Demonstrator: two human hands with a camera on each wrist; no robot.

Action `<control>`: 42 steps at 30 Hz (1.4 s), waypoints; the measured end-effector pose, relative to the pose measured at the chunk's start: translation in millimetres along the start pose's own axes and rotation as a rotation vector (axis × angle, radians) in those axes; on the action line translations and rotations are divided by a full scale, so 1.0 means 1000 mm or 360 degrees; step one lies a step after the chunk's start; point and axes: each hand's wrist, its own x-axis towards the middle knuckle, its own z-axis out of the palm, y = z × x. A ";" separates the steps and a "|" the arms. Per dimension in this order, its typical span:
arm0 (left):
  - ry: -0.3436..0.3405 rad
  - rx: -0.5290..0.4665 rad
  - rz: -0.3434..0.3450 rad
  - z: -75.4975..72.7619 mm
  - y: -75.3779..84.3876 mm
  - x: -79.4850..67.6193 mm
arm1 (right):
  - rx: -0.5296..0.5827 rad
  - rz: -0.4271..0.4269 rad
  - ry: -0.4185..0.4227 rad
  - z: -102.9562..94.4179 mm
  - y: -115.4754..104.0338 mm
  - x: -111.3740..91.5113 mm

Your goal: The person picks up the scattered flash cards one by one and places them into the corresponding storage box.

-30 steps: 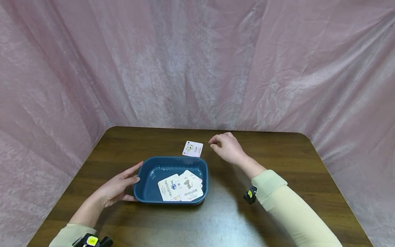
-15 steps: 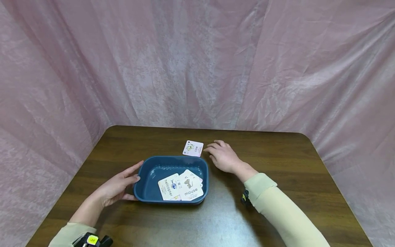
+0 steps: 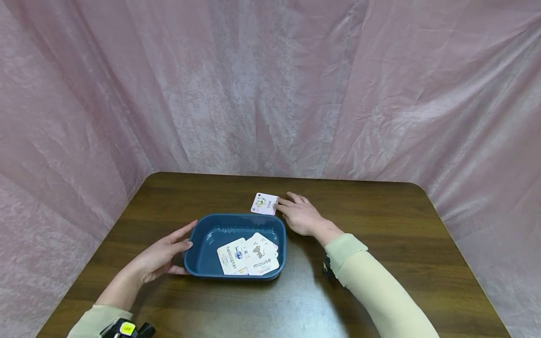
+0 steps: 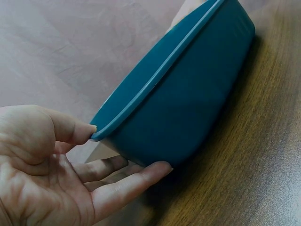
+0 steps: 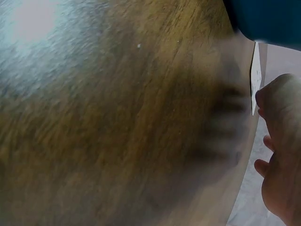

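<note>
A white card marked "cow" (image 3: pixel 263 203) lies flat on the table behind a blue plastic bin (image 3: pixel 211 218). My right hand (image 3: pixel 300 217) reaches in from the right, palm down, its fingertips over the card's right edge. In the right wrist view the card (image 5: pixel 255 77) appears edge-on beside the fingertips, and I cannot tell whether it is lifted. My left hand (image 3: pixel 158 258) holds the bin's left end. The left wrist view shows its thumb on the rim and its fingers against the lower outer wall. Inside the bin are overlapping cards, including "helicopter" (image 3: pixel 230 258) and "mouse" (image 3: pixel 263 263).
The dark wooden table (image 3: pixel 380 225) has rounded far corners. A pink velvety curtain (image 3: pixel 270 94) hangs behind it and along both sides. Light glares on the tabletop in front of the bin.
My right hand has come down and moved left, from beside the cow card to its right edge, with its fingers spreading. The left hand, bin and cards have stayed in place.
</note>
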 end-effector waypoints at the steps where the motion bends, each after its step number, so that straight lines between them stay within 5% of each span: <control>1: 0.0006 0.0000 -0.0003 0.000 0.000 0.000 | -0.0005 0.0002 -0.0010 0.000 0.000 0.001; 21: 0.0021 0.0012 -0.0007 0.000 0.002 0.002 | -0.0101 0.0061 -0.0039 0.000 0.009 -0.003; 42: -0.0012 0.0002 0.0011 -0.001 0.003 0.000 | -0.0048 0.0118 0.0050 -0.009 0.042 -0.064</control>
